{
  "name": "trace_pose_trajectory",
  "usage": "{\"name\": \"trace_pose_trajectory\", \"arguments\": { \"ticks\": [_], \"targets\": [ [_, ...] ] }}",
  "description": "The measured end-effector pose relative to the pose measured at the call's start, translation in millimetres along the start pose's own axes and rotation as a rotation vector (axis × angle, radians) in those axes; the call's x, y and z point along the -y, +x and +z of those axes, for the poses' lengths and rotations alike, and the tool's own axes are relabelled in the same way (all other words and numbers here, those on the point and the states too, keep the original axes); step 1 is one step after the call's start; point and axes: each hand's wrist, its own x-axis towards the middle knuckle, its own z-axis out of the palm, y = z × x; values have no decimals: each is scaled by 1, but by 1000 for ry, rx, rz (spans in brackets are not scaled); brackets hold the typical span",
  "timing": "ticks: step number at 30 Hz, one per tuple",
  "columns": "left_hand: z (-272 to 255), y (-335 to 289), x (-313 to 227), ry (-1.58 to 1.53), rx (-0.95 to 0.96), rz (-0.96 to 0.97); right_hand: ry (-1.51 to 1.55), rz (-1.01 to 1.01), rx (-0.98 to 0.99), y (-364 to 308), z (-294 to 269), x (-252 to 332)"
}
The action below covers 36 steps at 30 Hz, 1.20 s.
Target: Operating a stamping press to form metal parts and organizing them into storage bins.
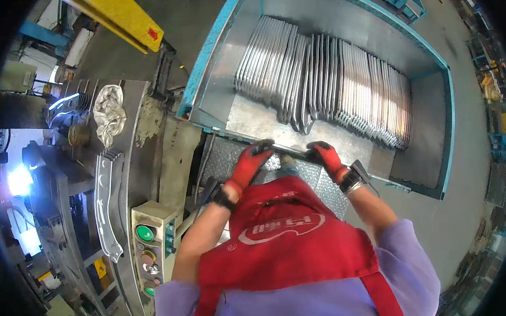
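Note:
My left hand (pixel 251 161), in a red glove with dark fingers, is closed on one end of a narrow metal strip (pixel 290 151). My right hand (pixel 328 158), gloved the same way, is closed on the other end. The strip appears nearly edge-on, in line with the near edge of a blue-rimmed metal bin (pixel 446 130), so its full shape is hidden. Inside the bin, many long, curved metal parts (pixel 369 92) stand packed side by side in a row, a few leaning out of line near the middle.
At left, a machine table (pixel 140 129) carries a crumpled cloth (pixel 109 115) and a small stack of curved metal parts (pixel 108 205). A control box (pixel 154 237) with green buttons stands beside my left arm. A yellow beam (pixel 122 19) juts in at upper left. Diamond-plate flooring (pixel 224 156) lies below.

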Motion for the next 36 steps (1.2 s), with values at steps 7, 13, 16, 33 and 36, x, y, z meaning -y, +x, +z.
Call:
{"name": "trace_pose_trajectory", "arguments": {
  "ticks": [7, 13, 16, 33, 36],
  "targets": [
    [50, 132, 41, 423, -218, -280, -35, 92, -192, -18, -68, -32],
    [49, 207, 124, 861, -357, -288, 68, 144, -125, -31, -71, -34],
    [69, 214, 128, 890, -505, -241, 127, 133, -123, -30, -79, -44],
    [45, 48, -51, 542, -103, -188, 618, 455, 562, 85, -28, 2],
    [28, 4, -8, 810, -64, 167, 37, 180, 300, 58, 46, 52]
  ]
}}
